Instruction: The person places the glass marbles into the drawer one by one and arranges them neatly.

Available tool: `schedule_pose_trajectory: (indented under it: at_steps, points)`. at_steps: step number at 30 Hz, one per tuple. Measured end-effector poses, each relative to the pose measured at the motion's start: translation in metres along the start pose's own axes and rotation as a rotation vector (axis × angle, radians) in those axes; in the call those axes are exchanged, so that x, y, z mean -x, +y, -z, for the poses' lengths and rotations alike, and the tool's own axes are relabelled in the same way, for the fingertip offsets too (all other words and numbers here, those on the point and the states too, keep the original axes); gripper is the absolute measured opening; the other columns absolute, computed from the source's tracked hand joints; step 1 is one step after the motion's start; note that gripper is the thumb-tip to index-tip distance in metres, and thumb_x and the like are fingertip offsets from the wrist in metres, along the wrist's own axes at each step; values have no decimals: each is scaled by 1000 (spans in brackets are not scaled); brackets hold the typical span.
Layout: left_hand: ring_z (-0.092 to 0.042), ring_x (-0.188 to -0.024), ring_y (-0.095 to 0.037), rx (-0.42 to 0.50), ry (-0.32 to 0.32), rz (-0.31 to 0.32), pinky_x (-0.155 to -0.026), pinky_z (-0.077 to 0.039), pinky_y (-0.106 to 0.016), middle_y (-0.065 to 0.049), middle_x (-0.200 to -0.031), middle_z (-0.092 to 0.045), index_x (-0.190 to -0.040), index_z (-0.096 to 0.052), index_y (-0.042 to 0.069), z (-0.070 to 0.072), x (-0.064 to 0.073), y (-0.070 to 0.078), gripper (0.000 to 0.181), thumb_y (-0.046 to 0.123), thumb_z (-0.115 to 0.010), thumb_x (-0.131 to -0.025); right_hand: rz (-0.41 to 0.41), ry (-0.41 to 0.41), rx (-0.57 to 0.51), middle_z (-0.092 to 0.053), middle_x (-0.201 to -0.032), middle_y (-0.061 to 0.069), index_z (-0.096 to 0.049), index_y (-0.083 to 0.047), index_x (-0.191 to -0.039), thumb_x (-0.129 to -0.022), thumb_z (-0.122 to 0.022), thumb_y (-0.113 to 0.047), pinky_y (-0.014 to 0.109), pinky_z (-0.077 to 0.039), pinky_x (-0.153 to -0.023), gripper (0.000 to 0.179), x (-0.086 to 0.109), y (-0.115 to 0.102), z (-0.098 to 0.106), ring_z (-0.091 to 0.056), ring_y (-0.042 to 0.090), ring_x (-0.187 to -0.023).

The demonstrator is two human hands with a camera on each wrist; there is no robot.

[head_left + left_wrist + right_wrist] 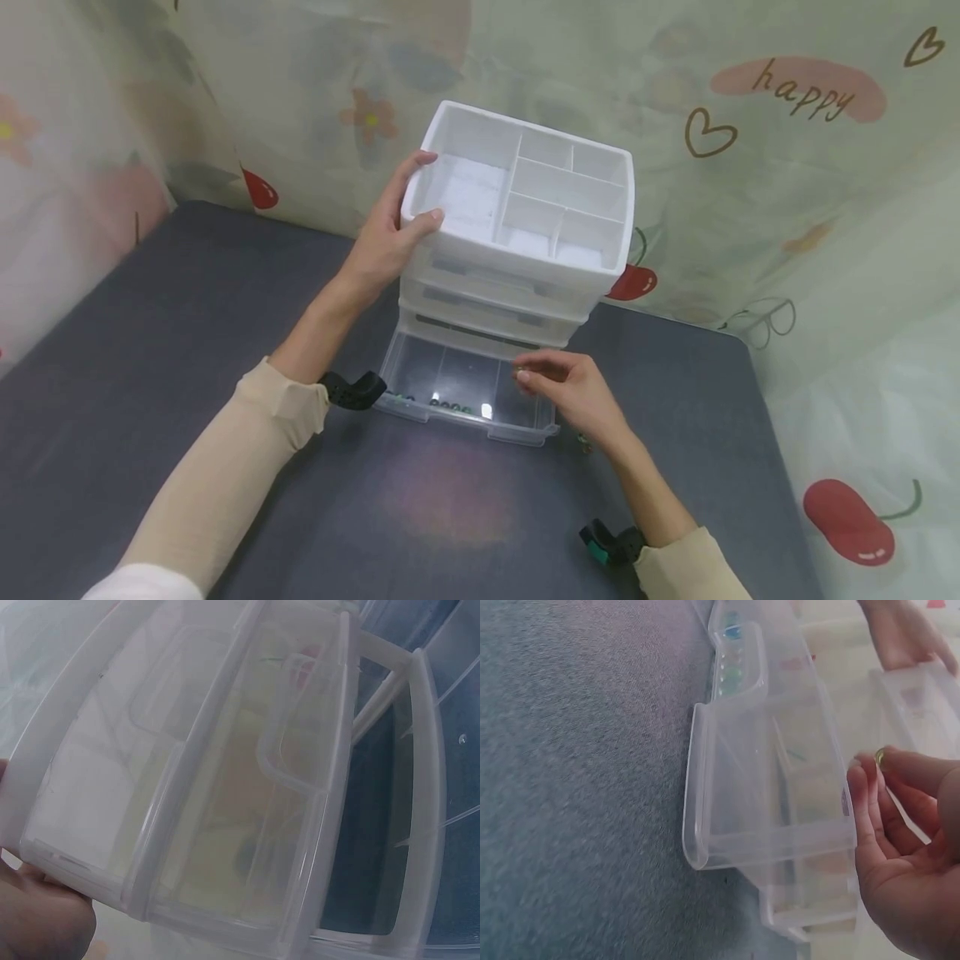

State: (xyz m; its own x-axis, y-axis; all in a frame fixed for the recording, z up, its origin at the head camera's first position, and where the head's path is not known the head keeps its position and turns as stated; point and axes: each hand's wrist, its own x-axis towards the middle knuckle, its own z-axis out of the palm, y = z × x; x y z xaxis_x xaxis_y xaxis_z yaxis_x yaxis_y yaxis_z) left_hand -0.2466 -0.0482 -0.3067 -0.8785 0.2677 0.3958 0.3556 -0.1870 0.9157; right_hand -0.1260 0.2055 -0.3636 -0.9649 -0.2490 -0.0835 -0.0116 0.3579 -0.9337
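Note:
A white plastic drawer unit [517, 242] with a compartmented top stands on the table, its clear bottom drawer [468, 375] pulled out. My left hand [382, 242] grips the left rim of the unit's top; in the left wrist view only part of that hand [45, 915] shows at the lower left. Over the right side of the open drawer, my right hand [570, 387] pinches a small greenish glass marble [881, 757] between thumb and fingertips. Several marbles [450, 407] lie along the drawer's front wall.
More small greenish pieces, probably marbles [583, 443], lie on the dark grey table [300, 517] right of the drawer, partly hidden by my right wrist. Two shut drawers [495, 304] sit above the open one. A patterned curtain [300, 83] hangs behind the table.

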Motion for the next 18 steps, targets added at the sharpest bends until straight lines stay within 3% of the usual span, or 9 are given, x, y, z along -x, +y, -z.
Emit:
schedule_pose_trajectory:
  at_steps: [7,12,18]
  points:
    - [-42,-104,-24,1,-2,4,-76,-41,-33,-14,-134,-31,-137,-31,16,1,0,1,53,4,-50,-89,-25,8,5,-65,-95,19,-66,-2,-103,-85,-64,-10,47,-48,-75,20,-15,6,-6,-64,31,-84]
    - [-42,-103,-24,6,-1,3,-75,-41,-33,-14,-134,-31,-137,-31,16,2,0,0,53,4,-50,-89,-28,-2,-37,-64,-98,19,-63,1,-107,-86,-63,-11,43,-49,-75,24,-28,22,-12,-63,30,-87]
    - [-43,-102,-24,1,-3,0,-74,-42,-34,-15,-132,-32,-137,-31,16,1,0,-1,53,5,-50,-89,-53,-14,-91,-61,-100,25,-59,7,-108,-87,-59,-6,41,-49,-75,25,-37,25,-23,-61,36,-90]
